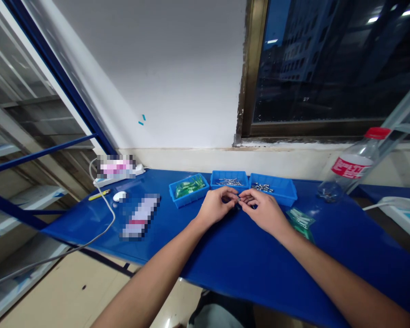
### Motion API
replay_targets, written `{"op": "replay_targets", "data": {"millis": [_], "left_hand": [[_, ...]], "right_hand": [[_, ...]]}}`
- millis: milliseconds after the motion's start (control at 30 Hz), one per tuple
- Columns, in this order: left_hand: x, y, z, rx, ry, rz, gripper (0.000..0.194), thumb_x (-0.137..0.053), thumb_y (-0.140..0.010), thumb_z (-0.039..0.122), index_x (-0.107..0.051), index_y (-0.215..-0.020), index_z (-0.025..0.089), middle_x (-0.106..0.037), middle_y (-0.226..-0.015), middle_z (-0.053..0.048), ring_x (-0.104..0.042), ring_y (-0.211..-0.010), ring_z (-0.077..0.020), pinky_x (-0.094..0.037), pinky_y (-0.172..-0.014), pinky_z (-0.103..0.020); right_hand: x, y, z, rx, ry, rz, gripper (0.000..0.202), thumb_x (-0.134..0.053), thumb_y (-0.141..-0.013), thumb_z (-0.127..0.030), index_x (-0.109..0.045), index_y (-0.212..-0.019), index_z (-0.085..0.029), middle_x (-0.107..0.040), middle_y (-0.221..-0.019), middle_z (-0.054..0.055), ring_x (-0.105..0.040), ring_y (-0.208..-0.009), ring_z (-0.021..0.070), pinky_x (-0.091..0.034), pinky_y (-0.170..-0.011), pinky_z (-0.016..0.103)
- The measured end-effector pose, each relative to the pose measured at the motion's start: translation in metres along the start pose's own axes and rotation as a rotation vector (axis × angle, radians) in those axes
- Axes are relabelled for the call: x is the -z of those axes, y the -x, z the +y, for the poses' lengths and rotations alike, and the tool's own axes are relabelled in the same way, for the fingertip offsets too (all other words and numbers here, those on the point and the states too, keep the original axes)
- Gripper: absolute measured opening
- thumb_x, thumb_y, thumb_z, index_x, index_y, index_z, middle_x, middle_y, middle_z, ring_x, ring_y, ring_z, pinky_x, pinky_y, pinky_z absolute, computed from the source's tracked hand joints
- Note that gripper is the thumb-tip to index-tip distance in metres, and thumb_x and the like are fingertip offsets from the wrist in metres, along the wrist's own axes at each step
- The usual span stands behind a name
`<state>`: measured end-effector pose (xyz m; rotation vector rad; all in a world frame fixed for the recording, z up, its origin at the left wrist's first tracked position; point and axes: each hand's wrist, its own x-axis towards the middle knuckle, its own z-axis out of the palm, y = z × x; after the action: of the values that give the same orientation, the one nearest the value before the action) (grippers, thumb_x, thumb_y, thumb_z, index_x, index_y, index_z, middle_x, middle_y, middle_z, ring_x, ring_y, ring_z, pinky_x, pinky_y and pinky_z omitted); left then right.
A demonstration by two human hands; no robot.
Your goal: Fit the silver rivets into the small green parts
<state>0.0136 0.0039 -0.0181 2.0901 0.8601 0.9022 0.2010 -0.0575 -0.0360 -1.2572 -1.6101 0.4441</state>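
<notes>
My left hand (pixel 216 207) and my right hand (pixel 262 212) meet over the blue table, fingertips pinched together. Between them is a small greyish piece (pixel 238 198), too small to name. Just beyond, a blue bin (pixel 192 198) at the left holds green-and-clear plastic packets (pixel 190 185). Behind my left fingers, the middle bin (pixel 228 174) contains thin metal pins or screws (pixel 229 181). The right bin (pixel 284 189), partly hidden by my right hand, has short metal bolts or screws (pixel 262 187). More green-and-clear packets (pixel 300 219) lie beside my right forearm.
A large red-capped plastic bottle (pixel 351 166) stands at the back right. To the left are a white power strip (pixel 119 176), a cable (pixel 111 218), a yellow utility knife (pixel 99 195), a white rounded object (pixel 119 196) and a blurred-out flat item (pixel 141 217). Wall and window rise behind.
</notes>
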Motion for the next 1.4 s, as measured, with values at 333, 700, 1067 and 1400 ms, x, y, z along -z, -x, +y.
{"op": "replay_targets", "data": {"millis": [333, 700, 1067, 1400], "left_hand": [[0.006, -0.001, 0.005, -0.005, 0.048, 0.069, 0.025, -0.064, -0.098, 0.028, -0.068, -0.122, 0.018, -0.081, -0.107, -0.007, -0.077, -0.096, -0.0206, -0.059, -0.088, -0.032], [0.030, 0.002, 0.000, -0.144, -0.340, -0.130, 0.035, -0.067, -0.097, 0.045, -0.077, -0.121, 0.021, -0.077, -0.124, -0.010, -0.072, -0.115, -0.0278, -0.055, -0.102, -0.039], [0.010, 0.004, 0.000, -0.130, -0.154, -0.260, 0.037, -0.077, -0.090, 0.041, -0.077, -0.122, 0.021, -0.076, -0.128, -0.010, -0.071, -0.118, -0.0257, -0.055, -0.102, -0.036], [0.002, 0.002, -0.005, -0.243, -0.103, -0.305, 0.039, -0.054, -0.093, 0.005, -0.079, -0.117, 0.023, -0.079, -0.121, -0.006, -0.074, -0.114, -0.0199, -0.056, -0.104, -0.034]], "right_hand": [[0.020, -0.009, -0.004, 0.257, 0.306, 0.116, 0.022, -0.055, -0.099, -0.024, -0.073, -0.110, -0.025, -0.072, -0.105, 0.009, -0.067, -0.098, 0.0261, -0.056, -0.091, 0.043], [0.048, -0.015, 0.019, 0.226, 0.752, 0.317, 0.029, -0.057, -0.100, -0.032, -0.076, -0.118, -0.021, -0.075, -0.106, 0.013, -0.054, -0.110, 0.0373, -0.044, -0.096, 0.054], [0.033, -0.012, 0.014, 0.244, 0.641, 0.227, 0.016, -0.060, -0.098, -0.030, -0.073, -0.107, -0.025, -0.076, -0.106, 0.009, -0.058, -0.109, 0.0334, -0.044, -0.096, 0.051], [0.029, -0.011, 0.015, 0.236, 0.582, 0.180, 0.016, -0.060, -0.099, -0.032, -0.073, -0.105, -0.025, -0.076, -0.105, 0.008, -0.060, -0.108, 0.0328, -0.046, -0.096, 0.052]]}}
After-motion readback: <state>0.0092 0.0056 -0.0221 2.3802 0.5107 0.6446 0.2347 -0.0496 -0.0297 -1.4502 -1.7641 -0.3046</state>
